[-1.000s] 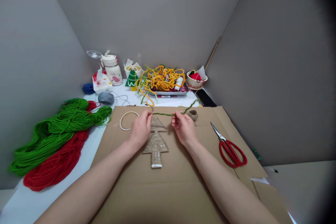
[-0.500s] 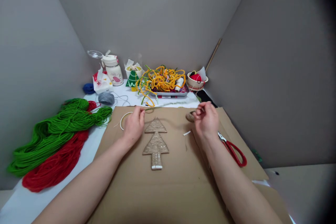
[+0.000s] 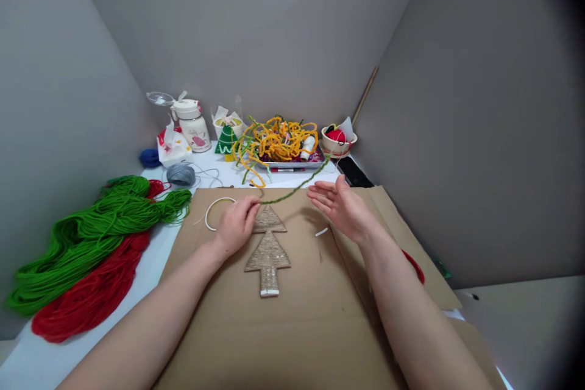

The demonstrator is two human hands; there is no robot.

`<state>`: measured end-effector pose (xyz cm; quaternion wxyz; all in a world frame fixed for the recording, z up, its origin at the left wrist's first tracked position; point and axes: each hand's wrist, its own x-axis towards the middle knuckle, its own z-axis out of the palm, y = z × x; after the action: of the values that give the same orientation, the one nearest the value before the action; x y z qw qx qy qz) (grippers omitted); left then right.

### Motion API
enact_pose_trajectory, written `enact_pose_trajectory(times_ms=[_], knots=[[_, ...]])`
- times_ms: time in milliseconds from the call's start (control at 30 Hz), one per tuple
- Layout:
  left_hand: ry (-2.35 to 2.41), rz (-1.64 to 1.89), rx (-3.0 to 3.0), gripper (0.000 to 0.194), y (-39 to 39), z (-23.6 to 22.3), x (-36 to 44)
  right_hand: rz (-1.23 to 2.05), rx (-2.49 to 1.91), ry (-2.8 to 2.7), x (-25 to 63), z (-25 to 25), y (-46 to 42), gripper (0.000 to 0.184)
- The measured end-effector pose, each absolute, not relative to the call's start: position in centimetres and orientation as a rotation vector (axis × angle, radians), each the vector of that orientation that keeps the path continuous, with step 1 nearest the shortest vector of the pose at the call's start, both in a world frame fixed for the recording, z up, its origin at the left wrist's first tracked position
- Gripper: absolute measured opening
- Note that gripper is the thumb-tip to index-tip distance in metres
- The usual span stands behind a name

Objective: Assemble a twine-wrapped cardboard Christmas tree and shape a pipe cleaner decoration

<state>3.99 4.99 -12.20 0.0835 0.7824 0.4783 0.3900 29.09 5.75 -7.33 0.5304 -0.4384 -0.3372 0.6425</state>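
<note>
My left hand [image 3: 237,223] is closed on one end of a green yarn strand [image 3: 297,190], above the top of a twine-wrapped tree shape [image 3: 267,251]. From there the strand arcs up and right, its far end near the bowl at the back. My right hand [image 3: 340,206] is open, fingers stretched toward the left, just below the strand and apart from it. The tree shape lies flat on a cardboard sheet [image 3: 301,341], with a white strip at the foot of its trunk. A white ring [image 3: 208,217] lies left of my left hand.
Red-handled scissors [image 3: 415,266] are mostly hidden by my right forearm. Green yarn [image 3: 86,244] and red yarn [image 3: 95,295] lie at the left. Along the back stand a white bottle [image 3: 195,131], a tray [image 3: 292,165] of orange yarn, and a bowl [image 3: 339,147]. A black phone [image 3: 354,172] lies nearby.
My right hand has opened and let go of the strand, which was stretched between both hands and now curves up freely. My left hand has moved slightly right and down, still gripping it.
</note>
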Motion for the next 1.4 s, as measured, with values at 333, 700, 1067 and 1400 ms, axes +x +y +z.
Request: enact_pose_trajectory(times_ms=[333,700,1067,1400], knots=[[1.348,0.946,2.483,0.020,5.5,-13.0,4.1,1.385,-0.751,-0.634,31.1,-6.8,6.1,0.012],[1.354,0.888,2.496,0.019,5.7,-13.0,3.9,1.163,-0.778,-0.620,32.7,-6.5,6.6,0.016],[1.159,0.686,2.662,0.022,4.5,-11.3,4.8,1.113,-0.612,-0.486,35.2,-4.2,5.5,0.026],[1.104,0.435,2.476,0.025,1.6,-7.6,6.4,1.288,-0.505,-0.543,37.0,-2.2,4.2,0.028]])
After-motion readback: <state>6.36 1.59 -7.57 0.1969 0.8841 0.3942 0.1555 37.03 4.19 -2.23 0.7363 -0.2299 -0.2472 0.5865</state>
